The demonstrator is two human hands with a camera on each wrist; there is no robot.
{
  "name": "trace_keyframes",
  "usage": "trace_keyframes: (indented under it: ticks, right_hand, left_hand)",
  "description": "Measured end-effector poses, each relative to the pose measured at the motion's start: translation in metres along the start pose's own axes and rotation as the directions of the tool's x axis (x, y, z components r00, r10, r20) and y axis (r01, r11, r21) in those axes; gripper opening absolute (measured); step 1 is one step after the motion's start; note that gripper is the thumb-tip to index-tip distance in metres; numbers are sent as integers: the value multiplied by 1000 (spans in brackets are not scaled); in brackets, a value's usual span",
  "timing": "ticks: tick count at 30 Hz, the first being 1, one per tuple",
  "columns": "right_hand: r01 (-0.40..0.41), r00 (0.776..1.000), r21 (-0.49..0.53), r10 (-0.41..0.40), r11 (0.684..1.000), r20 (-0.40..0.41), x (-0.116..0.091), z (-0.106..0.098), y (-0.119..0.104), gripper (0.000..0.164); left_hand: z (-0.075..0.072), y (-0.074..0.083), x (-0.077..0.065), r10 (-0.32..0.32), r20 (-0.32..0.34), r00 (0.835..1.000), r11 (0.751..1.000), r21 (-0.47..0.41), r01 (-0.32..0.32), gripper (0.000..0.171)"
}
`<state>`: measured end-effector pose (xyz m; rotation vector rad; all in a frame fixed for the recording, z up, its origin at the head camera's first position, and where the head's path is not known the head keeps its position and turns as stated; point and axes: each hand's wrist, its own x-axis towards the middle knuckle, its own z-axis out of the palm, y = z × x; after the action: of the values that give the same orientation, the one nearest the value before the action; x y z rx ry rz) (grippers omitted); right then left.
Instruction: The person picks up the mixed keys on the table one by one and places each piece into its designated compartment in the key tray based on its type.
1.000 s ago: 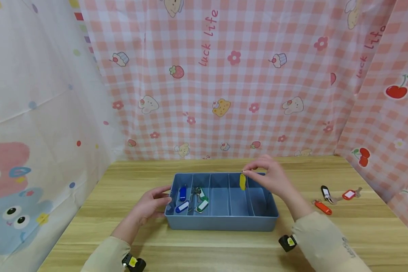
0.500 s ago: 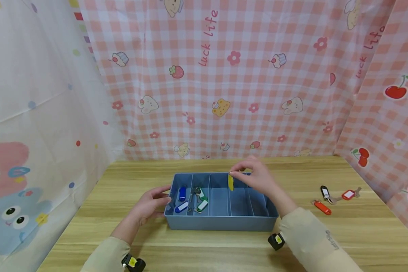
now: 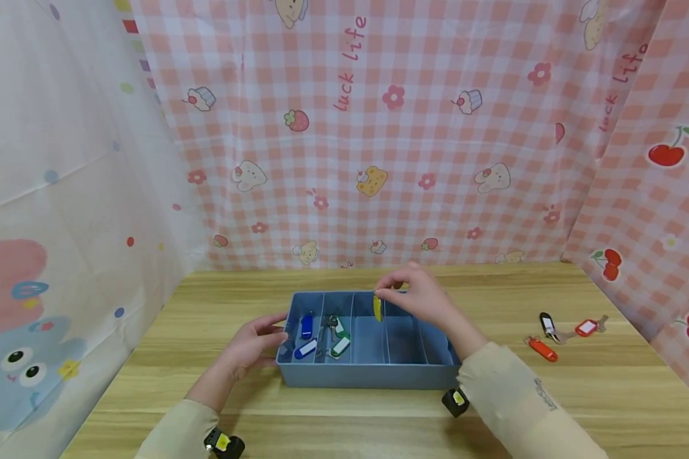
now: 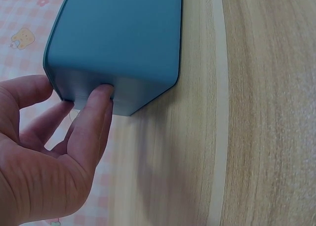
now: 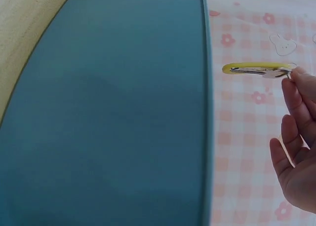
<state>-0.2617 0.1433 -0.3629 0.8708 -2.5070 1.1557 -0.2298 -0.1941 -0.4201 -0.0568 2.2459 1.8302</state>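
Note:
My right hand (image 3: 419, 296) pinches a yellow key tag (image 3: 377, 308) by its ring end, and the tag hangs above the middle compartment of a blue-grey divided box (image 3: 367, 376). A metal key (image 5: 274, 74) lies along the yellow tag in the right wrist view. The fingers of my left hand (image 3: 258, 341) rest against the box's left end, fairly straight. Blue key tags (image 3: 307, 327) lie in the leftmost compartment. Green key tags (image 3: 340, 346) with keys (image 3: 332, 324) occupy the compartment beside it.
To the right of the box, a black key tag (image 3: 547, 325), a red key tag (image 3: 586, 327) and an orange-red key tag (image 3: 543, 349) lie on the wooden table (image 3: 379, 421). Patterned cloth (image 3: 344, 140) hangs behind the table and at both sides.
My right hand has moved left with the yellow key tag, from over the right-hand compartments to over the middle one. My left hand has stayed at the box's left end.

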Motion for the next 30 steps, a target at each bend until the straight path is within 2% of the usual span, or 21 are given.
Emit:
trace_keyframes:
  ticks: [6,13,21,30]
  right_hand:
    - [-45,996,0,45,999,73,5,2,-2,8]
    - [-54,989,3,53,999,136,9,5,1,8]
    - [-118,972,49,106,992,209,10,7,-1,8]
    - [-144,955,48,126,988,269,11,12,1,9]
  left_hand:
    - [0,1,-1,-9,-4,1000,1000,-7,9,51]
    - [0,1,0,-5,-3,1000,1000,-9,5,51]
    - [0,0,0,-6,-8,1000,1000,-5,5,51]
    - [0,1,-1,2,2,1000,1000,4,-2,52]
